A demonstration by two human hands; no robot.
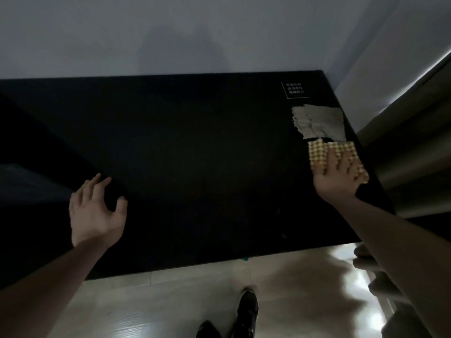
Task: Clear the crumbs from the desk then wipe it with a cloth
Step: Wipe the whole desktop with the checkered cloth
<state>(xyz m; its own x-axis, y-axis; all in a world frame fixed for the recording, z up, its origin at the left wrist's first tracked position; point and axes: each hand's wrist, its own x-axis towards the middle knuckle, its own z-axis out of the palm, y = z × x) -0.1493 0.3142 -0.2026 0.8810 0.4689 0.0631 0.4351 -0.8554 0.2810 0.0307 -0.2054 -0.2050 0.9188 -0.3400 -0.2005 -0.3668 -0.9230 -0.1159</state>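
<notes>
Desk: broad black matte desk [195, 147], no crumbs visible; judged ready for wiping.
Right hand [339, 176]: fingers spread flat on yellow checkered woven cloth [319, 154].
Left hand [95, 211]: loosely spread, holding nothing.

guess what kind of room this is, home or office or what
Probably a room in a home or small office, though I can't be sure. A plain black desk stands against a bare pale wall, with a light tiled floor below and what looks like a curtain on the right.
</notes>
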